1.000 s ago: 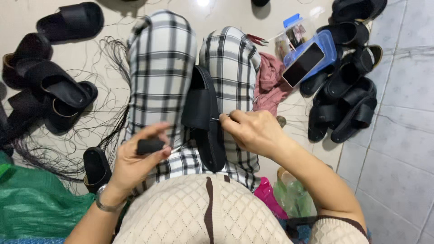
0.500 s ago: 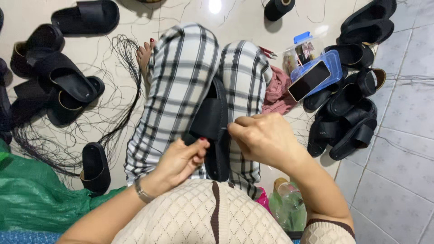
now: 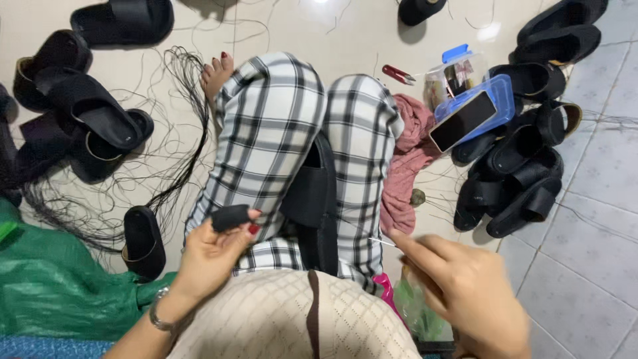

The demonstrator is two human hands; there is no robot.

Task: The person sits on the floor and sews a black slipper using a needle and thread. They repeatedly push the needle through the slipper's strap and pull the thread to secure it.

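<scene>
I sit on the floor with a black slide sandal (image 3: pixel 315 199) lying between my checked-trousered thighs. My left hand (image 3: pixel 211 256) pinches a small black piece (image 3: pixel 230 217) above my left thigh, just left of the sandal. My right hand (image 3: pixel 458 289) is out to the right of my lap and pinches a thin needle (image 3: pixel 381 242) whose tip points left toward the sandal. A fine thread runs from the needle toward the sandal, but it is too thin to follow.
Black sandals lie in a heap at left (image 3: pixel 80 113) and at right (image 3: pixel 525 166). Loose black thread (image 3: pixel 166 166) sprawls on the tiles. A blue-lidded box with a phone (image 3: pixel 468 116), red snippers (image 3: pixel 399 74), a pink cloth (image 3: pixel 412 159) and a green sack (image 3: pixel 60 292) surround me.
My right hand has pulled away from the sandal, out to the right with the needle. My left hand has lifted off the sandal and holds the small black piece at my left thigh.
</scene>
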